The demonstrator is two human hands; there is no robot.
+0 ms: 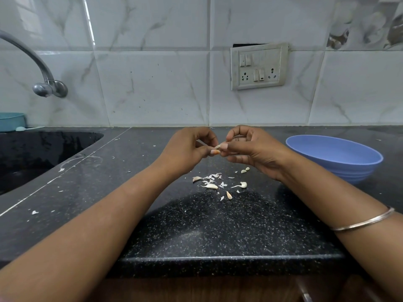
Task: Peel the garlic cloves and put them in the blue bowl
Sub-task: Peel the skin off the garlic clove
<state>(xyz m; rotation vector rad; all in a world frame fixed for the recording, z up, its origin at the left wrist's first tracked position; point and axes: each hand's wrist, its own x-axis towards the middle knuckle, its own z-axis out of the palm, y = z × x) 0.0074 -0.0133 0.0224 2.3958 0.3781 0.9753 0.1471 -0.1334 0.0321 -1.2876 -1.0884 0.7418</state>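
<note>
1. A garlic clove (216, 147) is pinched between the left hand (187, 151) and right hand (246, 149), its long axis spanning both.
2. The blue bowl (335, 158) is set on the bench (196, 225), nearest the right hand.

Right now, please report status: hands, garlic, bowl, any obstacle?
Left hand and right hand both pinch one garlic clove, mid-peel. Loose cloves and skins on counter. Blue bowl right, path clear.

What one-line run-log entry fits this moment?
step: peeling | left hand and right hand: pinch one garlic clove | blue bowl: right of hands | loose cloves: on counter
</note>
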